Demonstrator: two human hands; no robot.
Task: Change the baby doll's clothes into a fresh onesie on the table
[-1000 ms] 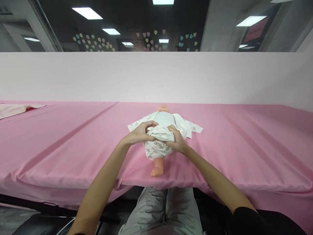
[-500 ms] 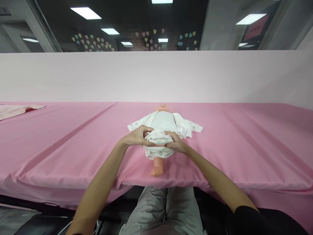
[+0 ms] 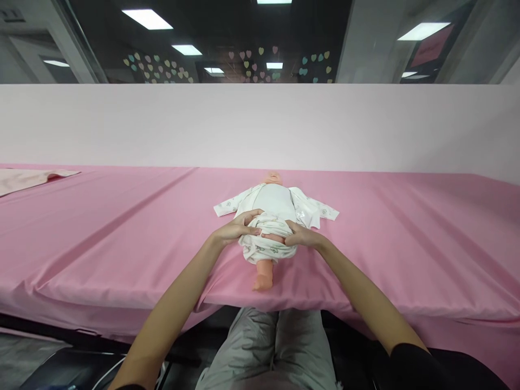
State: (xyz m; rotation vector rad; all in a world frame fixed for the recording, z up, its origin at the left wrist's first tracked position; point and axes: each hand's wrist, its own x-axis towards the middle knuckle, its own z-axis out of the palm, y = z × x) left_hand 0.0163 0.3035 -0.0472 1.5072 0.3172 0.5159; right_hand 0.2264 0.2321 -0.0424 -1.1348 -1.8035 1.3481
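Observation:
A baby doll lies on its back on the pink sheet, head away from me and one foot toward me. White printed baby pants are bunched around its hips and legs, with a strip of bare skin showing between the folds. My left hand grips the bunched cloth on the left side, thumb toward me. On the right side my right hand pinches the same cloth. A white printed baby shirt lies spread open around the doll's torso. The doll's other foot is hidden.
The pink sheet covers a wide table up to a white wall with a window above. A pale folded cloth lies at the far left. My lap in grey trousers is at the front edge.
The gap between the two bands of cloth has narrowed, mostly on the left. Both hands have shifted slightly right in the picture, still at the cloth.

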